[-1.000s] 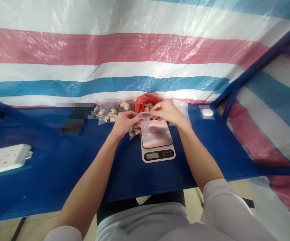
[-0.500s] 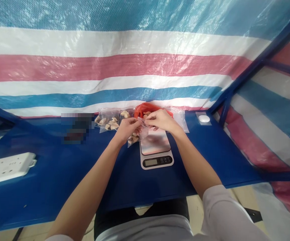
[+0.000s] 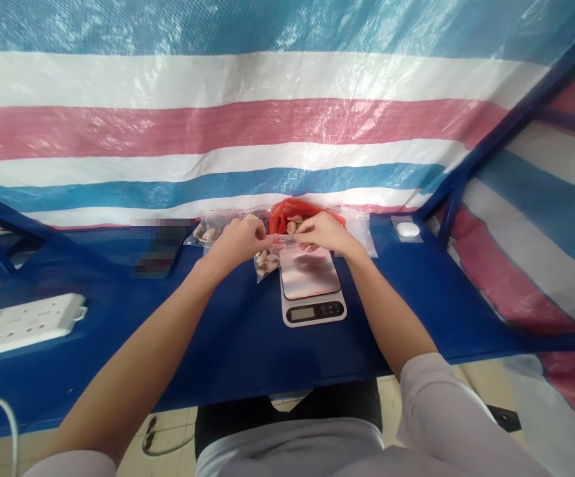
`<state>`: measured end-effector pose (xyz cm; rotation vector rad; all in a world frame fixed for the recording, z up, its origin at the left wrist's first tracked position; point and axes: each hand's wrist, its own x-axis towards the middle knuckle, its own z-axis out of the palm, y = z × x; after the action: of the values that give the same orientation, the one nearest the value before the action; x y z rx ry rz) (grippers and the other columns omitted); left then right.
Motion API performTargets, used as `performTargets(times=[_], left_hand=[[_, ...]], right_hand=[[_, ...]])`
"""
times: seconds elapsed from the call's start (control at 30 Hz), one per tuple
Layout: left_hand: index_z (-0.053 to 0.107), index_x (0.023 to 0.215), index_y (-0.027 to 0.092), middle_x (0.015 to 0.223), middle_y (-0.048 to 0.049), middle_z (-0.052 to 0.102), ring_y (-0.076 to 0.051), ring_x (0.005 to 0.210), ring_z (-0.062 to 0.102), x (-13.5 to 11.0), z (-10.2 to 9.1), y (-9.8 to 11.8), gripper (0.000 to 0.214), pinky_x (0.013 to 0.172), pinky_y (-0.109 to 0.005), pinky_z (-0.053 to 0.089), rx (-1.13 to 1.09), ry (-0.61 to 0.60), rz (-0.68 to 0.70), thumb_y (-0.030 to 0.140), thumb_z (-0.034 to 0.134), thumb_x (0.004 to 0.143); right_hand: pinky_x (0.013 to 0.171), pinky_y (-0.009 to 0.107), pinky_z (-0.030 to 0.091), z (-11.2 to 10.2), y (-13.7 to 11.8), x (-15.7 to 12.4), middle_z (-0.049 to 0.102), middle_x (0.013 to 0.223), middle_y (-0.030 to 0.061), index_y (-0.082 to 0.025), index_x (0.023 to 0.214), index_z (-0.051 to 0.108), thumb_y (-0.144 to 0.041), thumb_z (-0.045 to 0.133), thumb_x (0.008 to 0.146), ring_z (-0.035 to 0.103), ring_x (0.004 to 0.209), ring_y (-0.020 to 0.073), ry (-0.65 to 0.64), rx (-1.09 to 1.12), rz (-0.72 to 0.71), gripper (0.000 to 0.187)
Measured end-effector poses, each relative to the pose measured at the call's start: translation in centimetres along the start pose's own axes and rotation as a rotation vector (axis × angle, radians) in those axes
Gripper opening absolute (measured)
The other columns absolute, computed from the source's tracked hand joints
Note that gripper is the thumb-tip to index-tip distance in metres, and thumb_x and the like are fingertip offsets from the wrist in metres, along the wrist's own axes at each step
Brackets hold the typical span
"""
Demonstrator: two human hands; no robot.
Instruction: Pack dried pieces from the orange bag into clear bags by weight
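My left hand [image 3: 238, 240] and my right hand [image 3: 321, 231] pinch the two ends of the top edge of a small clear plastic bag [image 3: 268, 258] that holds pale shell-like pieces. The bag hangs just above the blue table [image 3: 248, 331], at the back left corner of a small white kitchen scale [image 3: 311, 286] with a bare steel plate. Both hands have their fingers closed on the bag's strip. Behind them lies a red plastic bag [image 3: 290, 211] with more of the same pieces.
Filled clear bags [image 3: 209, 230] lie at the back left, empty clear bags [image 3: 360, 228] at the back right, and a small white round object [image 3: 407, 229] further right. A white power strip [image 3: 22, 318] sits at the left. A striped tarpaulin wall [image 3: 267, 126] closes the back.
My hands have drawn apart along the bag's top edge, stretching it into a straight line. The view has shifted slightly.
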<state>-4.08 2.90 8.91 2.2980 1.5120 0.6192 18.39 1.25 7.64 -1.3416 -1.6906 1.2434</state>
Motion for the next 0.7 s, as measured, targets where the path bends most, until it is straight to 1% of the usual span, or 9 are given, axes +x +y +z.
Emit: performTargets(times=[0.17,0.23,0.3,0.33,0.4,0.47,0.53,0.6,0.7], left_hand=[[0.051,0.056,0.021,0.058,-0.0011,0.058,-0.017,0.058,0.049,0.0,-0.8,0.3,0.032,0.056,-0.029,0.03,-0.005,-0.067,0.007,0.04,0.071,0.073],[0.052,0.057,0.021,0.06,-0.0011,0.06,-0.017,0.059,0.051,0.0,-0.8,0.2,0.035,0.057,-0.029,0.033,-0.046,-0.09,0.001,0.045,0.07,0.075],[0.057,0.063,0.021,0.068,-0.0022,0.065,-0.018,0.065,0.057,0.0,-0.7,0.0,0.034,0.062,-0.029,0.039,-0.108,-0.099,0.004,0.05,0.069,0.077],[0.062,0.07,0.021,0.076,-0.0031,0.068,-0.019,0.07,0.06,-0.1,-0.7,-0.2,0.034,0.066,-0.029,0.043,-0.161,-0.103,0.009,0.053,0.068,0.078],[0.069,0.093,0.02,0.096,-0.0058,0.073,-0.022,0.086,0.067,0.0,-0.6,-0.6,0.039,0.079,-0.032,0.05,-0.305,-0.138,0.032,0.056,0.069,0.078],[0.067,0.118,0.022,0.119,-0.0086,0.071,-0.026,0.106,0.066,0.0,-0.6,-0.9,0.053,0.091,-0.035,0.051,-0.438,-0.211,0.066,0.055,0.072,0.077],[0.062,0.13,0.024,0.131,-0.01,0.067,-0.028,0.119,0.063,0.1,-0.6,-1.2,0.064,0.098,-0.038,0.051,-0.51,-0.29,0.1,0.052,0.077,0.074],[0.062,0.132,0.026,0.13,-0.0098,0.067,-0.028,0.119,0.063,0.3,-0.6,-1.5,0.068,0.099,-0.038,0.051,-0.524,-0.347,0.12,0.047,0.081,0.071],[0.065,0.13,0.026,0.117,-0.0079,0.072,-0.026,0.105,0.068,0.7,-0.3,-2.1,0.07,0.089,-0.035,0.054,-0.496,-0.409,0.12,0.045,0.085,0.066]], right_hand=[[0.055,0.021,0.058,-0.3,-0.4,-0.2,0.071,0.066,0.0033,-0.015,0.071,0.077,-0.02,0.074,0.074,0.068,0.058,0.0124,0.002,-0.005,0.0,0.006],[0.057,0.021,0.058,-0.5,-0.7,-0.3,0.072,0.067,0.0035,-0.015,0.073,0.078,-0.022,0.074,0.075,0.068,0.059,0.0123,-0.006,-0.012,-0.01,0.007],[0.059,0.021,0.058,-0.7,-0.9,-0.4,0.072,0.068,0.0029,-0.016,0.077,0.079,-0.024,0.073,0.077,0.068,0.062,0.0124,-0.008,-0.018,-0.038,0.01],[0.06,0.021,0.058,-0.8,-1.0,-0.5,0.073,0.069,0.0025,-0.016,0.078,0.08,-0.026,0.072,0.078,0.068,0.063,0.0124,-0.009,-0.022,-0.058,0.012],[0.062,0.021,0.057,-1.0,-1.1,-0.5,0.074,0.071,0.0019,-0.016,0.081,0.08,-0.028,0.072,0.079,0.068,0.065,0.0125,-0.018,-0.031,-0.106,0.015],[0.065,0.022,0.056,-1.3,-0.9,-0.5,0.075,0.075,0.0021,-0.017,0.082,0.08,-0.03,0.072,0.078,0.068,0.069,0.0135,-0.035,-0.028,-0.154,0.016],[0.067,0.024,0.056,-1.5,-0.7,-0.4,0.076,0.079,0.0025,-0.017,0.085,0.081,-0.031,0.072,0.078,0.069,0.072,0.0148,-0.046,-0.027,-0.192,0.018],[0.068,0.025,0.055,-1.6,-0.5,-0.3,0.077,0.083,0.0028,-0.019,0.087,0.081,-0.032,0.072,0.079,0.07,0.074,0.0154,-0.043,-0.045,-0.219,0.019],[0.07,0.025,0.054,-1.7,-0.4,-0.3,0.078,0.085,0.0029,-0.02,0.088,0.082,-0.032,0.071,0.08,0.069,0.075,0.0156,-0.02,-0.077,-0.257,0.018]])
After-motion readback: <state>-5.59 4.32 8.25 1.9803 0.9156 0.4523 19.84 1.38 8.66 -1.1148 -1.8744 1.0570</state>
